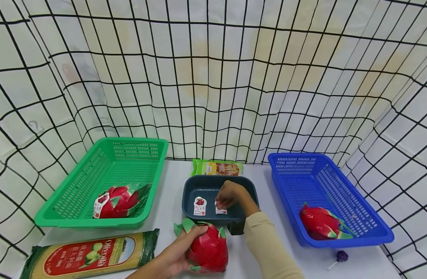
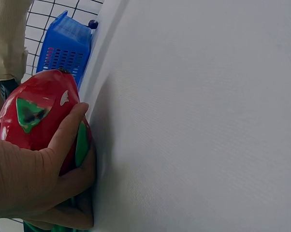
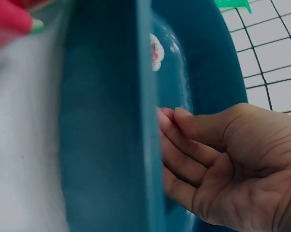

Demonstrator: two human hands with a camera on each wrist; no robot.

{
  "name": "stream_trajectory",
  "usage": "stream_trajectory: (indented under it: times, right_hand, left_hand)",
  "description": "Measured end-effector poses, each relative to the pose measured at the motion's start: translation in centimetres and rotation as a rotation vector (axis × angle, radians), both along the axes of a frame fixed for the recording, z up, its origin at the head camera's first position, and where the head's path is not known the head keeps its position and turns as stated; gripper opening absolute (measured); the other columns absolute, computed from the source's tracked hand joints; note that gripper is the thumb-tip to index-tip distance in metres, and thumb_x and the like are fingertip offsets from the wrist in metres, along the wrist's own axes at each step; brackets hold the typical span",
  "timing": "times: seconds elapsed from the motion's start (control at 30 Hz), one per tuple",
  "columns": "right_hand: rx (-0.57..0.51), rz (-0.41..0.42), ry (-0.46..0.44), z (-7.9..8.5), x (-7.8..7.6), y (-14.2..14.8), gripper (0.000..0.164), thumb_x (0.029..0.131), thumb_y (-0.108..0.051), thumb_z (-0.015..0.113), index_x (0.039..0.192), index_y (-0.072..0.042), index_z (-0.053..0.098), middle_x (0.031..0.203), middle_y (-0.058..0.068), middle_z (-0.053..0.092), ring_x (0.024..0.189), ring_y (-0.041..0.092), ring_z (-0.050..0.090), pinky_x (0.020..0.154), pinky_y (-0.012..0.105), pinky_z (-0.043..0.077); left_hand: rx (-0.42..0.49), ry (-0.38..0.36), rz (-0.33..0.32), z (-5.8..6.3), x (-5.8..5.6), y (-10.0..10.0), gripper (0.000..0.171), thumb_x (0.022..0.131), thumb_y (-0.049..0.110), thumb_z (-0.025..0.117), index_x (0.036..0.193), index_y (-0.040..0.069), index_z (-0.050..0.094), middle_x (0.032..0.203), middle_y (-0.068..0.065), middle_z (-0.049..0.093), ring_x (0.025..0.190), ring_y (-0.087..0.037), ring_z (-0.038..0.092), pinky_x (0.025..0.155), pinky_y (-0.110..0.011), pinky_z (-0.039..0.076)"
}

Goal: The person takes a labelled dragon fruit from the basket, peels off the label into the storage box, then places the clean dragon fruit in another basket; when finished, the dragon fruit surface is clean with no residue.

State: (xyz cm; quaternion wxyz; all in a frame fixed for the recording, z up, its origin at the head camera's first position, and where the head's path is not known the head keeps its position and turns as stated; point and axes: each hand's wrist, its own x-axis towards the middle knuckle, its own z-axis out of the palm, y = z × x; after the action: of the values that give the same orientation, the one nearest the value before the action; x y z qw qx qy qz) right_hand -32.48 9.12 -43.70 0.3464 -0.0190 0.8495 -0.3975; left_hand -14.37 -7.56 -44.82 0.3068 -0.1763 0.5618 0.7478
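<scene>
My left hand (image 1: 183,250) grips a red dragon fruit (image 1: 210,248) with green leaf tips, over the table in front of a dark blue basin (image 1: 220,181). Its thumb and fingers wrap the fruit's side in the left wrist view. Inside the basin, my right hand (image 1: 230,193) has curled fingers, the thumb meeting the index fingertip in the right wrist view. Those fingertips overlap a white sticker (image 1: 221,211); whether they pinch it I cannot tell. Left of that hand lies another white sticker (image 1: 199,206) with a dragon fruit picture.
At the left, a green basket (image 1: 154,166) holds a dragon fruit (image 1: 120,201) bearing a sticker. A blue basket (image 1: 339,178) at the right contains another dragon fruit (image 1: 323,223). Spaghetti (image 1: 94,255), a lollipop (image 1: 341,256) and a green food packet (image 1: 218,168) lie around. Black netting (image 1: 208,85) encloses the table.
</scene>
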Motion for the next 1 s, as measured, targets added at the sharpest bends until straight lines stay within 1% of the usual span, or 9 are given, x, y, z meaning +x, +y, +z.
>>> stream_trajectory:
  times: [0.1, 0.23, 0.4, 0.47, 0.53, 0.63, 0.83, 0.93, 1.0]
  right_hand:
    - [-0.026, 0.018, -0.053, 0.3, -0.1, 0.5, 0.021, 0.097, -0.006, 0.053, 0.095, 0.004, 0.072, 0.081, 0.014, 0.074, 0.069, 0.018, 0.073, 0.074, 0.034, 0.061]
    - [-0.034, 0.034, -0.088, 0.4, -0.3, 0.9, 0.023, 0.098, -0.008, 0.053, 0.095, 0.003, 0.073, 0.084, 0.016, 0.075, 0.075, 0.023, 0.075, 0.076, 0.036, 0.061]
    - [-0.008, 0.028, -0.06, 0.2, -0.6, 0.9, 0.028, 0.1, -0.016, 0.053, 0.09, 0.002, 0.073, 0.077, 0.013, 0.073, 0.068, 0.019, 0.073, 0.07, 0.032, 0.061]
    - [0.015, 0.042, -0.035, 0.1, -0.6, 0.8, 0.031, 0.1, -0.017, 0.053, 0.086, 0.001, 0.073, 0.073, 0.011, 0.072, 0.063, 0.016, 0.071, 0.066, 0.029, 0.06]
    - [0.027, 0.07, -0.038, 0.0, -0.6, 0.8, 0.031, 0.1, -0.018, 0.053, 0.084, 0.0, 0.073, 0.072, 0.01, 0.072, 0.06, 0.014, 0.069, 0.064, 0.027, 0.059]
    - [0.028, 0.13, -0.068, -0.2, -0.7, 0.8, 0.031, 0.1, -0.018, 0.053, 0.084, -0.001, 0.073, 0.074, 0.01, 0.073, 0.06, 0.014, 0.07, 0.064, 0.027, 0.059]
    - [0.001, 0.228, -0.164, -0.3, -0.9, 1.2, 0.031, 0.101, -0.021, 0.052, 0.09, -0.001, 0.073, 0.082, 0.011, 0.075, 0.067, 0.014, 0.072, 0.067, 0.025, 0.059]
    - [-0.007, 0.26, -0.211, -0.2, -0.9, 1.4, 0.031, 0.101, -0.021, 0.052, 0.093, -0.001, 0.073, 0.086, 0.012, 0.075, 0.071, 0.015, 0.073, 0.069, 0.026, 0.059]
    - [-0.013, 0.273, -0.222, -0.2, -0.9, 1.6, 0.031, 0.101, -0.023, 0.052, 0.096, -0.001, 0.073, 0.088, 0.012, 0.075, 0.074, 0.016, 0.073, 0.071, 0.027, 0.059]
  left_hand:
    - [-0.006, -0.003, 0.006, 0.0, -0.1, 0.0, 0.093, 0.082, 0.044, 0.073, 0.142, 0.003, 0.014, 0.134, -0.029, 0.038, 0.119, -0.048, 0.041, 0.088, -0.049, 0.056]
    - [-0.018, -0.008, 0.008, 0.0, -0.1, 0.0, 0.094, 0.082, 0.045, 0.072, 0.142, 0.003, 0.013, 0.133, -0.029, 0.038, 0.119, -0.049, 0.041, 0.088, -0.049, 0.057]
    - [-0.018, -0.005, 0.011, -0.1, -0.1, 0.1, 0.093, 0.083, 0.045, 0.072, 0.142, 0.003, 0.014, 0.133, -0.029, 0.038, 0.119, -0.048, 0.041, 0.089, -0.049, 0.056]
    - [-0.013, -0.005, 0.011, -0.1, -0.1, 0.1, 0.093, 0.083, 0.045, 0.072, 0.142, 0.003, 0.014, 0.133, -0.029, 0.039, 0.119, -0.048, 0.041, 0.089, -0.048, 0.056]
    - [-0.01, -0.004, 0.009, -0.2, -0.1, 0.1, 0.093, 0.083, 0.045, 0.072, 0.142, 0.003, 0.014, 0.133, -0.029, 0.039, 0.118, -0.048, 0.042, 0.088, -0.048, 0.057]
    - [-0.01, 0.0, 0.006, -0.1, -0.1, 0.1, 0.093, 0.083, 0.045, 0.072, 0.142, 0.003, 0.014, 0.133, -0.029, 0.038, 0.119, -0.048, 0.041, 0.088, -0.049, 0.056]
    - [-0.028, 0.001, 0.013, -0.2, -0.2, 0.0, 0.093, 0.083, 0.044, 0.072, 0.142, 0.002, 0.013, 0.133, -0.029, 0.038, 0.119, -0.048, 0.04, 0.088, -0.049, 0.056]
    - [-0.029, -0.004, 0.018, -0.3, -0.2, 0.0, 0.094, 0.083, 0.044, 0.073, 0.142, 0.002, 0.013, 0.133, -0.029, 0.038, 0.119, -0.049, 0.04, 0.088, -0.049, 0.057]
    - [-0.032, -0.004, 0.016, -0.2, -0.2, 0.0, 0.094, 0.083, 0.044, 0.072, 0.142, 0.002, 0.013, 0.133, -0.029, 0.037, 0.119, -0.049, 0.04, 0.089, -0.049, 0.056]
